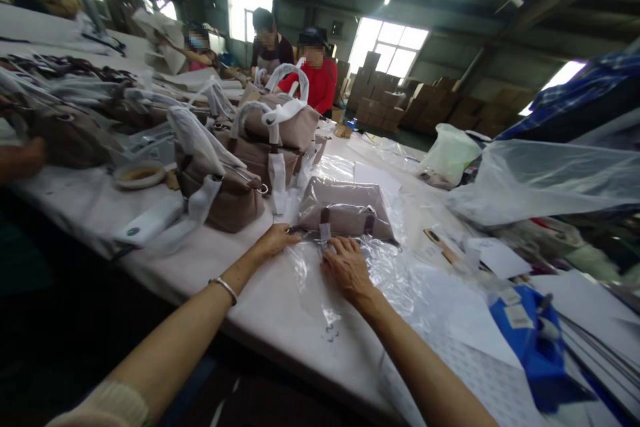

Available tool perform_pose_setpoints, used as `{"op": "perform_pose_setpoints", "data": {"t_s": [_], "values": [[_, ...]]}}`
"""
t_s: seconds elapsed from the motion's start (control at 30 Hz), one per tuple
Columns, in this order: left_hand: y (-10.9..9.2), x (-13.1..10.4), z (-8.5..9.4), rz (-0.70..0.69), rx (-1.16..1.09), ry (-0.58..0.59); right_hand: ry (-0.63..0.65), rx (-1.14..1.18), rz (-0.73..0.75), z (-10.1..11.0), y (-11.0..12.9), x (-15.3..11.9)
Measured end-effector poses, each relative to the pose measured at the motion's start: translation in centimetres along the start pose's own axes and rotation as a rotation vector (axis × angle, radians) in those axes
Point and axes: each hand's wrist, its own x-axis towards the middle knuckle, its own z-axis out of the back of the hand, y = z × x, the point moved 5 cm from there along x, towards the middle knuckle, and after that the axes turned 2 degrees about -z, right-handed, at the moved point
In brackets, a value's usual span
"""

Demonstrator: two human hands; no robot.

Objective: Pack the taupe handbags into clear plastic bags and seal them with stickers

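A taupe handbag [345, 197] lies in a clear plastic bag [390, 273] on the white table in front of me. Closed at the near left corner of the handbag, my left hand [274, 240] pinches the edge of the plastic. My right hand [347, 268] rests palm down on the plastic by the near side of the handbag, fingers stretched out and slightly bent. Just left of my left hand stands another taupe handbag [235, 203], its handles wrapped in white.
More handbags [283, 120] with wrapped handles are piled at the back left. A roll of tape [140, 175] lies at left. To the right are a box cutter [440, 243], papers [505, 257] and a blue tape dispenser [535, 340]. Co-workers [320, 77] stand across the table.
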Motion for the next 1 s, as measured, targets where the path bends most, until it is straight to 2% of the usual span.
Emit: {"op": "perform_pose_setpoints", "data": {"t_s": [0.13,0.23,0.4,0.5,0.6,0.67,0.73,0.87,0.93,1.0], "values": [[0.9,-0.3,0.5,0.054,0.025,-0.075,-0.046,0.027,-0.109,0.1,-0.8,0.0],[0.9,0.1,0.6,0.065,0.002,-0.098,-0.122,0.055,-0.169,0.2,-0.7,1.5],[-0.4,2.2,-0.4,0.069,0.085,-0.098,-0.180,0.070,-0.115,1.0,0.6,4.9],[-1.1,3.1,-0.5,0.047,0.219,-0.156,-0.188,0.076,-0.116,1.7,-0.2,5.3],[-1.6,3.3,0.6,-0.017,0.388,-0.291,-0.214,0.211,-0.235,2.5,-3.2,4.3],[-1.9,3.0,1.4,-0.061,0.509,-0.387,-0.243,0.325,-0.358,3.0,-6.1,3.3],[-2.0,2.7,1.7,-0.093,0.625,-0.432,-0.277,0.391,-0.475,3.5,-9.2,2.1],[-2.7,2.5,1.2,-0.159,0.829,-0.362,-0.322,0.484,-0.763,3.8,-15.9,-1.0],[-3.4,2.9,0.7,-0.204,0.908,-0.305,-0.297,0.585,-0.913,3.2,-18.6,-2.7],[-4.4,3.7,0.1,-0.251,0.964,-0.247,-0.232,0.747,-1.018,2.2,-20.2,-4.1]]}}
